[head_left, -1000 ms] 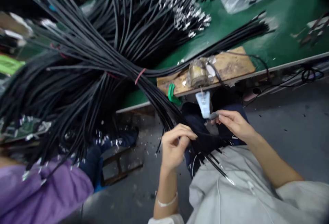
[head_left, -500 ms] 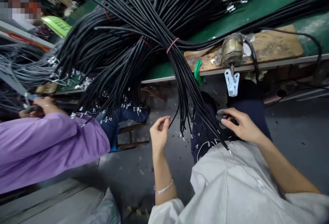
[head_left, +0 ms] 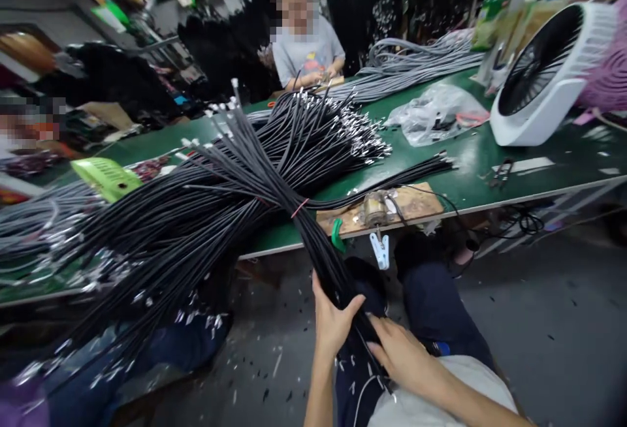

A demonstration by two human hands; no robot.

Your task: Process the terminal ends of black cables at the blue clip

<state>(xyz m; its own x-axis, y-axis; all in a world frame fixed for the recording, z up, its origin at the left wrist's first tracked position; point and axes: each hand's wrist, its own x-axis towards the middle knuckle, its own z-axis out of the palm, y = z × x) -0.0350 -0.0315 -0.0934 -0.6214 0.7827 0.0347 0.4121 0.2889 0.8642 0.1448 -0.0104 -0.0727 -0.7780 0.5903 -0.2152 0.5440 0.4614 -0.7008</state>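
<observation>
The left hand is curled around the loose lower part of a long bundle of thin black cables, its thumb and index finger on opposite sides and its other fingers hidden. Just beside it, nearer the body, the right hand lies against the same strands, fingers bent; whether it grips them or only presses them inward cannot be told. Ahead of both hands, a thin red band cinches the bundle near the edge of the green tabletop, and beyond it the strands fan out over a larger pile of black cables. Small silvery metal tips hang below the hands, above the lap.

Ahead and slightly to the right of the hands, a light-blue plastic clothespin hangs from a small round motor on a stained wooden board, with a curved green plastic clip to its left.

For good handling, the left hand should keep a firm but unpinched hold while the right gathers strays with flat fingers, stroking along the strands rather than across them. The tips look likely to snag on one another or on clothing, so a light touch there seems wise.
</observation>
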